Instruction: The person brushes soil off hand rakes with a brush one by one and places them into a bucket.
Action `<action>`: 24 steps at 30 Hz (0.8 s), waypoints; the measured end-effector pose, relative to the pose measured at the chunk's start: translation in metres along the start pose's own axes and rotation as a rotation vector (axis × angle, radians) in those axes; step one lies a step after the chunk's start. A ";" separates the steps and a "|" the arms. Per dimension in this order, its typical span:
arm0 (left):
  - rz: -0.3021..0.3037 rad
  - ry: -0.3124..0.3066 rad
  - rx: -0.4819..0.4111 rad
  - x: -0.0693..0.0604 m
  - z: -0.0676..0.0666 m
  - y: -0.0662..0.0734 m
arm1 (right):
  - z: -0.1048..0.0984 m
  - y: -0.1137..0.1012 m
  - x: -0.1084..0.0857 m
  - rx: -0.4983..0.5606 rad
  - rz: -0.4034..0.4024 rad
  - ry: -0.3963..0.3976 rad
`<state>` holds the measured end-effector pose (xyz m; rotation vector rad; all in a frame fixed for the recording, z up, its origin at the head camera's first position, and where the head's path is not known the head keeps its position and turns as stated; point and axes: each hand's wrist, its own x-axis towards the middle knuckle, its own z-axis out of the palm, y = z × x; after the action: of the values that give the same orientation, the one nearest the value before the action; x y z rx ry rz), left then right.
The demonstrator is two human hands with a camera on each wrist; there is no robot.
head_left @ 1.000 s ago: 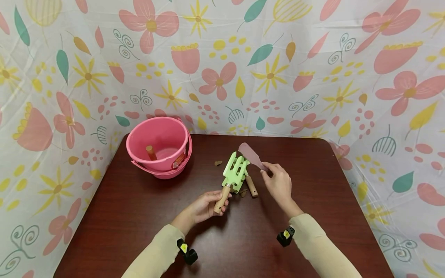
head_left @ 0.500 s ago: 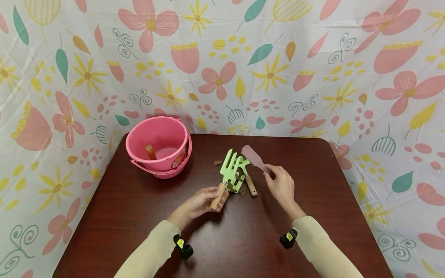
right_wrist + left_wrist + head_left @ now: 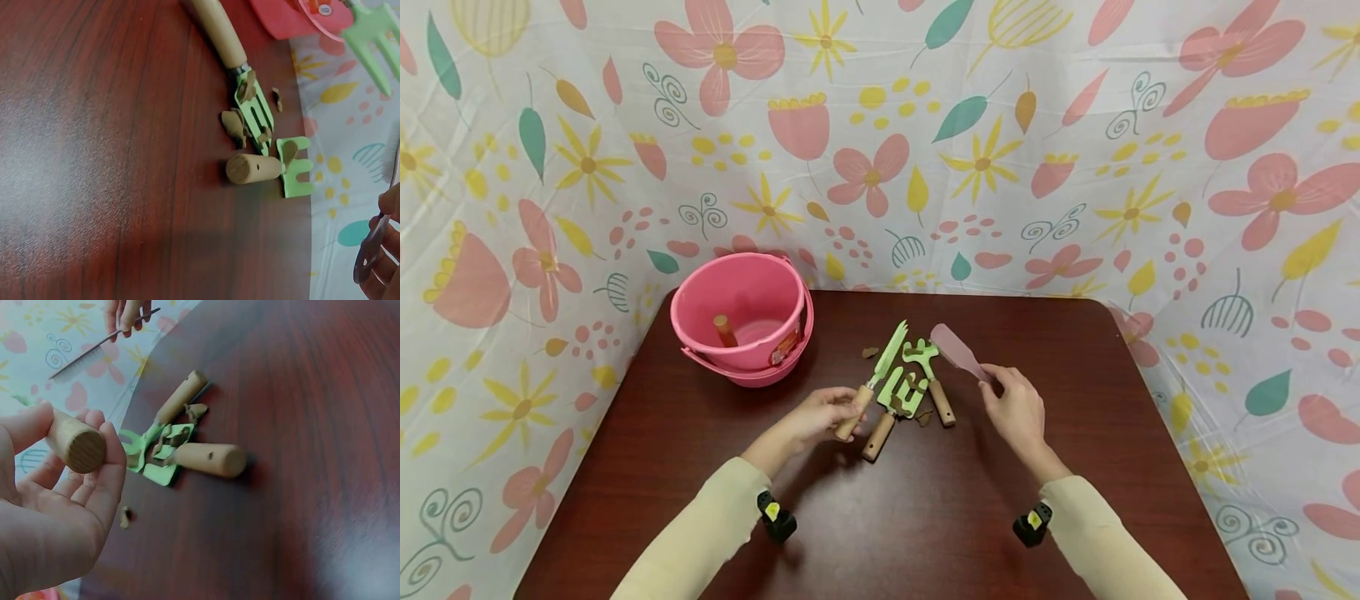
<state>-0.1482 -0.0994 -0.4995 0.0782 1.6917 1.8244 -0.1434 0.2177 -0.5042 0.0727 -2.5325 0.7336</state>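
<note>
My left hand point(image 3: 822, 417) grips the wooden handle of a small green garden fork point(image 3: 891, 354), tines pointing up and away, raised over the table. In the left wrist view only the handle end point(image 3: 86, 450) shows clearly. My right hand point(image 3: 1017, 408) pinches a mauve brush point(image 3: 957, 348), held aloft; its fine bristles point(image 3: 87, 364) show in the left wrist view. Between the hands lie a slotted green shovel point(image 3: 247, 99) with a wooden handle and a small green hand rake point(image 3: 922, 357). Brown leaf-like scraps point(image 3: 234, 125) lie on and around them.
A pink bucket point(image 3: 737, 296) stands at the back left, its handle folded down. Inside it a wooden handle point(image 3: 725, 329) leans upright. One brown scrap point(image 3: 870, 352) lies apart, toward the bucket. Flower-patterned cloth point(image 3: 880, 125) hangs behind the dark wooden table point(image 3: 925, 533).
My left hand has drawn the fork left and turned it edge-on, away from the shovel, which now shows in full. My right hand has shifted slightly right and nearer with the brush.
</note>
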 end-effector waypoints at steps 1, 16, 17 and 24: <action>0.008 0.001 0.026 0.000 -0.001 0.003 | -0.001 0.001 -0.001 -0.004 0.001 0.001; 0.070 0.077 0.600 -0.013 -0.015 0.062 | -0.005 0.012 -0.006 -0.025 0.016 0.009; 0.075 0.080 0.629 -0.013 -0.016 0.065 | -0.005 0.012 -0.007 -0.026 0.015 0.011; 0.182 0.118 0.962 -0.017 -0.020 0.088 | -0.006 0.014 -0.007 -0.025 0.006 0.013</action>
<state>-0.1793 -0.1221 -0.4159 0.5428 2.5649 0.9766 -0.1366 0.2320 -0.5098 0.0511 -2.5295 0.7024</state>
